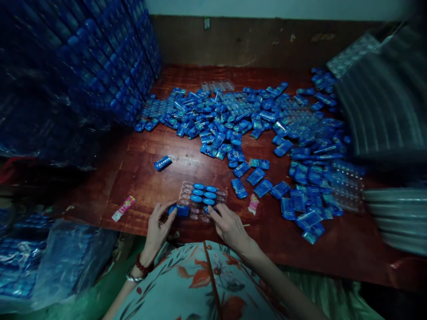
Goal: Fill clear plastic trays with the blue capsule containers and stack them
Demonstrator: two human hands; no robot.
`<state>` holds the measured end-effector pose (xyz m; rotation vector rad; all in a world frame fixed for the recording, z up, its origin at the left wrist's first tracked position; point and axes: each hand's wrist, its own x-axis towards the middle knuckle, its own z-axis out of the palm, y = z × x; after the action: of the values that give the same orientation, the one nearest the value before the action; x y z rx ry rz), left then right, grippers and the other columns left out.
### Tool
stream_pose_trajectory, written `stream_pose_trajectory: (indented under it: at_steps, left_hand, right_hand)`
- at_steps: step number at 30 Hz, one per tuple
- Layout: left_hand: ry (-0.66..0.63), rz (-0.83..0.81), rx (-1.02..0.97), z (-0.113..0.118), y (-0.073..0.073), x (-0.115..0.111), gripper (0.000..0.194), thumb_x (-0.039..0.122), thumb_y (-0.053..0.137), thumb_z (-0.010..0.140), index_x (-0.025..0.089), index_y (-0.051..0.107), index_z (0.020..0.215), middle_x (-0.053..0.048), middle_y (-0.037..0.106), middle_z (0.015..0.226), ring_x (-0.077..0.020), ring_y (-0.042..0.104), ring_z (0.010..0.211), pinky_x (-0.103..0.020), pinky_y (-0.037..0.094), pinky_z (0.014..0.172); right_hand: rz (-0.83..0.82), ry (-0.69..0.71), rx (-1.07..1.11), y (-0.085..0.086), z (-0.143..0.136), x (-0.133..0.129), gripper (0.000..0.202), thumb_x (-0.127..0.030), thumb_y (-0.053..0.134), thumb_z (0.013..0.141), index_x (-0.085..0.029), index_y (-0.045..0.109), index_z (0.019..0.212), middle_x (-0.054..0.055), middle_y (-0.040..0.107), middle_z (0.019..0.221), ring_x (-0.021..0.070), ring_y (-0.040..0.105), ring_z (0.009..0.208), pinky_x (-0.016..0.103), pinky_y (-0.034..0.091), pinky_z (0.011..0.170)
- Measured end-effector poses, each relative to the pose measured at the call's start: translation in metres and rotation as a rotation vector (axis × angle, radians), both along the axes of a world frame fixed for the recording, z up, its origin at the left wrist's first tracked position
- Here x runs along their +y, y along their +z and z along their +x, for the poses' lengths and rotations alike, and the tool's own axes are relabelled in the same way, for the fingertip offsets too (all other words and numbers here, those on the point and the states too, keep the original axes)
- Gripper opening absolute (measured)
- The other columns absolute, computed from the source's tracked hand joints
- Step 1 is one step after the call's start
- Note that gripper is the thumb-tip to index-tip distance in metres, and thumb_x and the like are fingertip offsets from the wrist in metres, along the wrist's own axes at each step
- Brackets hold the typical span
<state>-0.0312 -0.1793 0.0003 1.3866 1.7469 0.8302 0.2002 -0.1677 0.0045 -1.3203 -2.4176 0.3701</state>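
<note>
In front of me on the table lies a clear plastic blister tray with rows of hollows. Several glossy blue oval pieces sit in its upper middle, in two columns. My left hand is closed on a small blue wrapped packet at the tray's lower left edge. At the tray's lower right, my right hand pinches a blue oval piece, mostly covered by the fingertips. A single blue packet lies apart, up and to the left of the tray.
A wide heap of blue packets mixed with clear trays spreads over the far and right table. Bagged blue stacks rise at left; stacked clear trays stand at right. Pink wrappers lie near the front.
</note>
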Motion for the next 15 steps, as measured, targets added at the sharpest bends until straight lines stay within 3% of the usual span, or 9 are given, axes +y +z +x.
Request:
stream_pose_trajectory:
  at_steps: [7, 12, 15]
  left_hand:
    - [-0.226, 0.120, 0.043, 0.005, -0.005, 0.000, 0.033, 0.029, 0.057, 0.084, 0.023, 0.054, 0.116, -0.007, 0.056, 0.109, -0.0199, 0.058, 0.099, -0.034, 0.052, 0.085]
    - [-0.410, 0.210, 0.265, 0.013, -0.006, -0.005, 0.039, 0.023, 0.045, 0.090, 0.027, 0.048, 0.128, -0.010, 0.052, 0.123, -0.0218, 0.058, 0.107, -0.037, 0.052, 0.089]
    - [-0.472, 0.262, 0.348, 0.012, -0.001, -0.003, 0.046, 0.011, 0.040, 0.088, 0.026, 0.047, 0.131, -0.012, 0.050, 0.127, -0.0222, 0.055, 0.111, -0.037, 0.052, 0.090]
  right_hand:
    - [0.004, -0.041, -0.121, 0.006, -0.015, 0.001, 0.032, -0.006, 0.042, 0.086, -0.018, 0.058, 0.111, 0.009, 0.058, 0.088, 0.0207, 0.055, 0.081, 0.031, 0.050, 0.067]
    - [-0.063, 0.018, 0.177, -0.010, -0.002, 0.000, 0.045, -0.011, 0.042, 0.090, -0.021, 0.043, 0.133, 0.008, 0.060, 0.100, 0.0174, 0.059, 0.091, 0.029, 0.053, 0.079]
    - [-0.105, -0.052, 0.405, -0.021, -0.001, -0.005, 0.046, -0.012, 0.044, 0.090, -0.025, 0.042, 0.135, 0.008, 0.059, 0.110, 0.0168, 0.058, 0.102, 0.030, 0.052, 0.087]
